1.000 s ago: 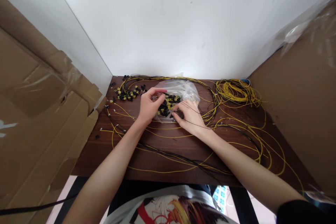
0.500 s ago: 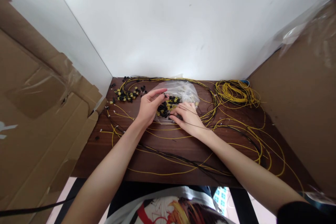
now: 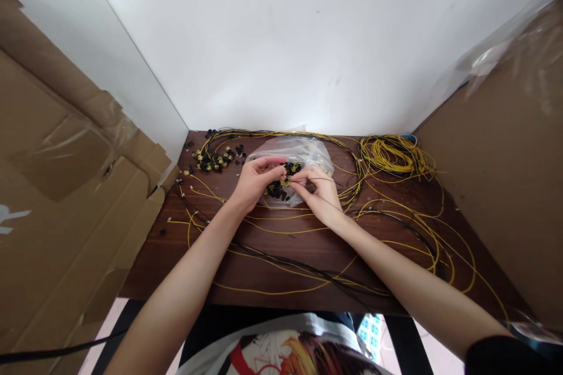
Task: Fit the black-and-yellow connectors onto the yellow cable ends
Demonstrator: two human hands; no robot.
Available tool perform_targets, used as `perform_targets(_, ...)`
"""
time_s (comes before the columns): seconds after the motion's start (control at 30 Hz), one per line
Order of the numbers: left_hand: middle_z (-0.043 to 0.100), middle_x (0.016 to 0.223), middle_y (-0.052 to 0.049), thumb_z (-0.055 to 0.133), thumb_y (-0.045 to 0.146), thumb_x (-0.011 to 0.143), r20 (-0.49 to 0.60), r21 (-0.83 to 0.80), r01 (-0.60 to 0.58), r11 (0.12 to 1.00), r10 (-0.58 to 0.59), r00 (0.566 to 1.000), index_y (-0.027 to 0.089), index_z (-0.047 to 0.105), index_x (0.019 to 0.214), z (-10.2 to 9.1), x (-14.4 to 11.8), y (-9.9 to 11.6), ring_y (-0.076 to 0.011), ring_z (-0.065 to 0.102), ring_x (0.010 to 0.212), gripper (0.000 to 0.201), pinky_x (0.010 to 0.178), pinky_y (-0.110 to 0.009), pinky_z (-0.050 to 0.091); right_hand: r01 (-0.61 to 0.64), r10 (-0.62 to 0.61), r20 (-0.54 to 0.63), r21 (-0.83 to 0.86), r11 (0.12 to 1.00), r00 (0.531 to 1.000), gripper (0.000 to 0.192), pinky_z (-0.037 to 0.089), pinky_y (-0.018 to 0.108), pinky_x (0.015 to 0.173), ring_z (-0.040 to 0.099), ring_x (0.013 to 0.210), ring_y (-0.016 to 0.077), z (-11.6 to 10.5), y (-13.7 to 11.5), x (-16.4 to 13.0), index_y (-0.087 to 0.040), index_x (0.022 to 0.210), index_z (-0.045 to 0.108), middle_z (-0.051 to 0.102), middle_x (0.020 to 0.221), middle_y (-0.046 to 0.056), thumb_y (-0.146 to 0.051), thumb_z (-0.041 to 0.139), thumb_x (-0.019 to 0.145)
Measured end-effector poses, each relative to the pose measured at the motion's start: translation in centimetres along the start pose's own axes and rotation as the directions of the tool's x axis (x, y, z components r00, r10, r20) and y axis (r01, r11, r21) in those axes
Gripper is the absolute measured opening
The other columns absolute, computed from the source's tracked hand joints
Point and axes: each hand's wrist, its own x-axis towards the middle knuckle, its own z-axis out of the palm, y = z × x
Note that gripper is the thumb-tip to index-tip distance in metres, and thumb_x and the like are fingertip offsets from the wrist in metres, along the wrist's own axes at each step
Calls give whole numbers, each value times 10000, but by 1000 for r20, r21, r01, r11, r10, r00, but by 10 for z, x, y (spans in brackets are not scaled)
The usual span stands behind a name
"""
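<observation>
Connector (image 3: 286, 177), tiny, light and likely slippery, pinched between both hands' fingertips, left hand (image 3: 255, 181), right hand (image 3: 319, 190), over the plastic bag (image 3: 308, 152).

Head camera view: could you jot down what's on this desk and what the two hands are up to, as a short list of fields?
surface: dark wooden table
left hand: fingertips pinched at a small part, over the bag
right hand: fingertips pinched, meeting the left hand's
bag: clear plastic bag holding small black and yellow parts
loose parts: pile of black and yellow parts, far left
wires: yellow wire coil far right; yellow and black wires spread across the table
sides: cardboard left and right
</observation>
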Motion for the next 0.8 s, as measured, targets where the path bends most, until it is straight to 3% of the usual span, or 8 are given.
perform_targets(0.23,690,731,-42,750,228,655,198,27,78,997,-82,977,136,712,891,3,-3,-1,-126,633,668,255,731,-283,509,-27,47,-150,132,991,988,114,510,311,681,572,713,146,0,7,5,-201,840,670,582,855,41,-287,639,772)
perform_targets(0.4,693,732,-53,743,216,660,171,52,72,996,-80,982,123,708,913,2,-3,-1,-134,638,678,272,745,-297,517,1,48,-197,238,971,979,115,533,326,694,594,755,159,1,4,5,-209,856,667,559,900,50,-289,638,778)
perform_targets(0.8,690,747,-46,749,229,643,86,84,9,996,-16,996,145,706,883,1,-2,-1,-142,639,681,258,745,-317,522,40,-25,-181,81,996,983,100,506,311,688,568,721,148,-1,5,4,-223,870,650,596,854,33,-268,618,788)
